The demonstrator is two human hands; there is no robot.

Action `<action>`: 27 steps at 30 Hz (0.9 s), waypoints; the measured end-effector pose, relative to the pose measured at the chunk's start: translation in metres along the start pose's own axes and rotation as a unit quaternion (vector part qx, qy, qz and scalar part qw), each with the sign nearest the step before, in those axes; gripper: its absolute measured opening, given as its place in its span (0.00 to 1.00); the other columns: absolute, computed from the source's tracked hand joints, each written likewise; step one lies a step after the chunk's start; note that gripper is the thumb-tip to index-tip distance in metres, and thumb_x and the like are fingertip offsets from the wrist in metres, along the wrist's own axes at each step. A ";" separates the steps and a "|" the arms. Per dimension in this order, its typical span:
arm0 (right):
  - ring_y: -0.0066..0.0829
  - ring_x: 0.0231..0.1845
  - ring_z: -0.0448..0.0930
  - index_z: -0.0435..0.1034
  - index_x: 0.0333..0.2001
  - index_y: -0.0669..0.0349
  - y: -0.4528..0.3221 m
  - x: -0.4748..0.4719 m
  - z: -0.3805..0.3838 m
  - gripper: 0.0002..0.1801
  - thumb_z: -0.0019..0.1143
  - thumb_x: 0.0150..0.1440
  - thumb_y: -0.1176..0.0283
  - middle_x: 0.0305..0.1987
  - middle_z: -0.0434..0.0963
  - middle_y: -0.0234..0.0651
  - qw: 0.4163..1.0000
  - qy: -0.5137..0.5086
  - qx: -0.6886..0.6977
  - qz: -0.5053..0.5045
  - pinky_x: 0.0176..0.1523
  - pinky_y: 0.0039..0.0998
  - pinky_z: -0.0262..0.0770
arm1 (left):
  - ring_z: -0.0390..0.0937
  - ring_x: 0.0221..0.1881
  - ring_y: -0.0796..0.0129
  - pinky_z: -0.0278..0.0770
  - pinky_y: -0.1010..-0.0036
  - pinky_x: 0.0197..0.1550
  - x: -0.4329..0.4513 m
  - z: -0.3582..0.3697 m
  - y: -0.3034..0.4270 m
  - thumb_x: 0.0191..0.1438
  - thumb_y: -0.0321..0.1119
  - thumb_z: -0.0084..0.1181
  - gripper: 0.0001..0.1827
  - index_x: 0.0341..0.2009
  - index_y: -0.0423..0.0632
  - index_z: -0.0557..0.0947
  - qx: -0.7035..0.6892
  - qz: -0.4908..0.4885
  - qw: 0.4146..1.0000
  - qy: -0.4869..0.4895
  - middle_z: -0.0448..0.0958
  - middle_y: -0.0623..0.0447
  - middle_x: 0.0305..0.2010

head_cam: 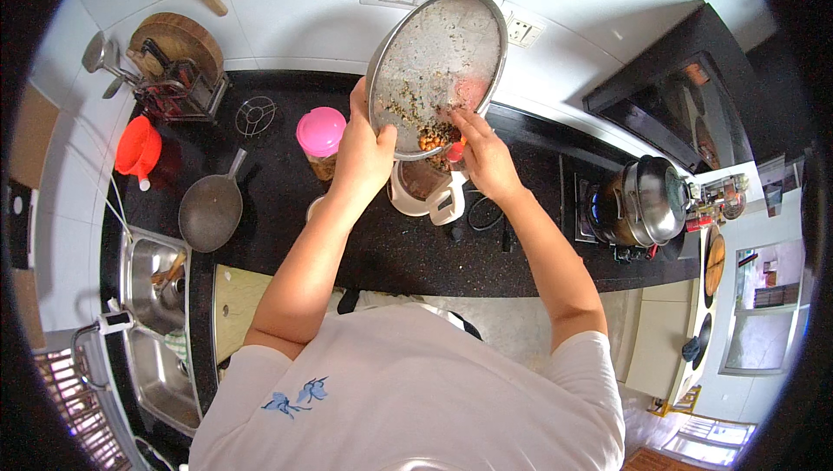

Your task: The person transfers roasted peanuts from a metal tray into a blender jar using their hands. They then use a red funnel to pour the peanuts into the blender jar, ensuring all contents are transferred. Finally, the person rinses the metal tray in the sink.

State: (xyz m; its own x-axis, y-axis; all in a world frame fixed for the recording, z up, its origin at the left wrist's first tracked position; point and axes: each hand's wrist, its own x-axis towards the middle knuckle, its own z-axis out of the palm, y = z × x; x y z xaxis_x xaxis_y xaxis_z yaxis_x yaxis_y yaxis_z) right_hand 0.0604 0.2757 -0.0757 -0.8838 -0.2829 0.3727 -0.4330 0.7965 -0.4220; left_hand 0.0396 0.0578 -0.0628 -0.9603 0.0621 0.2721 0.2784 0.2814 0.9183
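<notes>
My left hand [366,153] grips the left rim of a round metal basin [442,48], its thumb inside. The basin is tilted steeply, its mouth turned towards me. Dark and pale grains [413,106] cling to its inner wall, and orange-brown pieces [431,142] gather at the lower rim. My right hand [488,157] is at the lower right rim, fingertips over the inside among the grains. A small red thing [455,151] shows against its fingers; whether it is held is unclear. Right below stands a white-handled pitcher [416,181] with brown contents, partly hidden by the basin.
A pink-lidded jar [321,135] stands left of my left hand. Farther left are a frying pan [211,214], a wire trivet [256,116], a red strainer-like vessel [138,152] and a sink [156,289]. To the right, a steel pot [651,201] sits over a blue flame.
</notes>
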 end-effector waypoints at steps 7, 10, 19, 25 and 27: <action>0.48 0.59 0.70 0.65 0.57 0.65 -0.005 0.006 -0.002 0.25 0.42 0.53 0.82 0.56 0.70 0.49 0.992 -0.020 0.125 0.003 0.63 0.37 0.65 | 0.71 0.55 0.39 0.69 0.56 0.54 -0.002 0.001 -0.004 0.53 0.21 0.44 0.36 0.65 0.51 0.50 0.001 0.027 1.000 0.008 0.71 0.32 0.53; 0.45 0.57 0.72 0.72 0.50 0.60 -0.013 0.026 0.006 0.18 0.54 0.54 0.76 0.55 0.71 0.46 0.987 -0.041 0.141 -0.060 0.61 0.36 0.67 | 0.70 0.55 0.39 0.69 0.56 0.54 -0.001 0.002 -0.008 0.52 0.21 0.45 0.37 0.65 0.51 0.50 -0.008 0.041 0.999 0.017 0.71 0.32 0.53; 0.37 0.42 0.80 0.78 0.35 0.63 0.006 0.025 0.004 0.09 0.64 0.47 0.77 0.40 0.79 0.37 0.990 -0.070 0.116 -0.042 0.47 0.31 0.76 | 0.72 0.53 0.38 0.70 0.55 0.53 -0.003 0.002 -0.006 0.52 0.22 0.46 0.37 0.65 0.52 0.50 -0.010 0.019 1.000 0.007 0.71 0.30 0.52; 0.38 0.44 0.79 0.78 0.35 0.63 0.008 0.015 -0.015 0.08 0.63 0.48 0.77 0.41 0.79 0.38 0.995 -0.066 0.061 -0.049 0.47 0.32 0.77 | 0.73 0.51 0.38 0.72 0.55 0.52 -0.006 0.003 -0.003 0.53 0.22 0.47 0.37 0.65 0.52 0.50 0.025 0.004 1.000 0.007 0.72 0.31 0.51; 0.40 0.45 0.78 0.77 0.36 0.63 0.004 0.016 -0.014 0.09 0.61 0.47 0.80 0.42 0.79 0.39 0.996 -0.039 0.071 -0.036 0.49 0.34 0.75 | 0.72 0.52 0.39 0.71 0.55 0.53 -0.005 0.002 -0.005 0.53 0.22 0.47 0.37 0.65 0.52 0.50 0.004 -0.009 1.000 0.000 0.71 0.31 0.52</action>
State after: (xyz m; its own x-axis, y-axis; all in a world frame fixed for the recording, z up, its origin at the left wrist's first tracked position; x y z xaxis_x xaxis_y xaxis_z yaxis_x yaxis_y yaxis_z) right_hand 0.0470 0.2817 -0.0597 -0.8586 -0.3807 0.3432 -0.5108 0.6912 -0.5112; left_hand 0.0431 0.0585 -0.0690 -0.9653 0.0560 0.2549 0.2601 0.2892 0.9213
